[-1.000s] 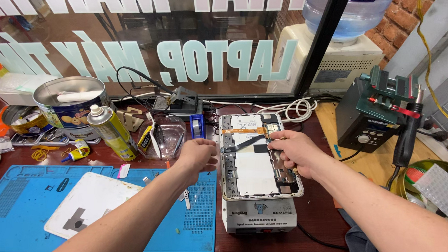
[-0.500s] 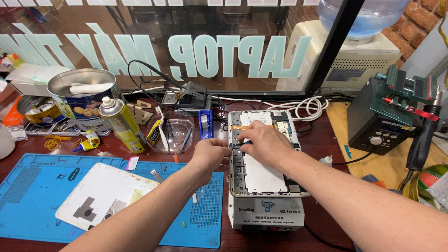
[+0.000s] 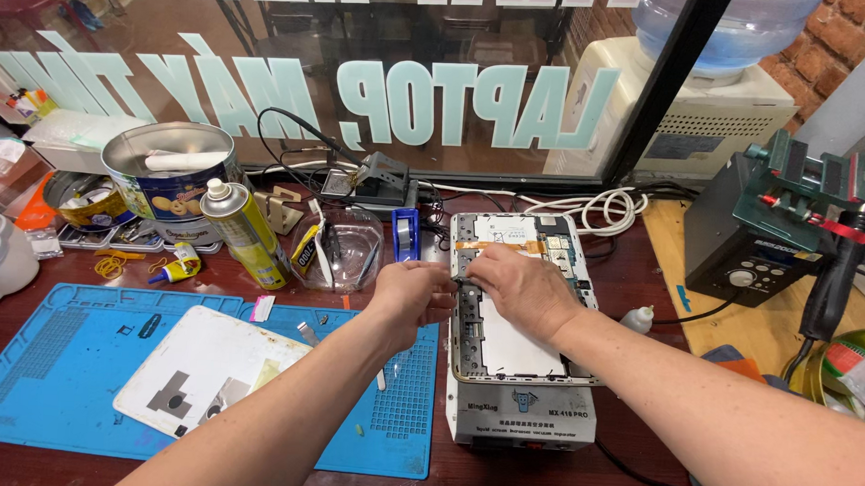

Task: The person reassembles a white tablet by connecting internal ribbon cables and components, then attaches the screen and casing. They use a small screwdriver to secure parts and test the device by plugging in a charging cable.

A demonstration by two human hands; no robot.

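Opened tablet (image 3: 520,347), back cover off and white inner plate showing, lying flat on a white heating-plate machine (image 3: 520,417) on the dark wooden counter (image 3: 632,279), directly under both hands. Left hand (image 3: 410,295) curled at the tablet's left edge, fingers drawn together in a pinch; whether anything sits between them cannot be told. Right hand (image 3: 522,286) resting palm-down across the tablet's upper half, fingertips meeting those of the left hand at that edge, grip not clear. Orange tape strip (image 3: 498,245) across the tablet just beyond the right hand. Blue work mat (image 3: 74,355) left of the left hand, carrying a detached white panel (image 3: 203,369). Beyond the left hand, a clear plastic bowl (image 3: 341,249) holding a glue tube, a small blue tape dispenser (image 3: 406,234) just beside it, and a yellow spray can (image 3: 246,232) upright further left. Round blue tin (image 3: 171,181) behind the can. Well to the right of the right hand, a dark soldering station (image 3: 753,249) with a green clamp on top, a small white dropper bottle (image 3: 638,320) between it and the tablet. Coiled white cable (image 3: 597,206) beyond the tablet, near the shop window.
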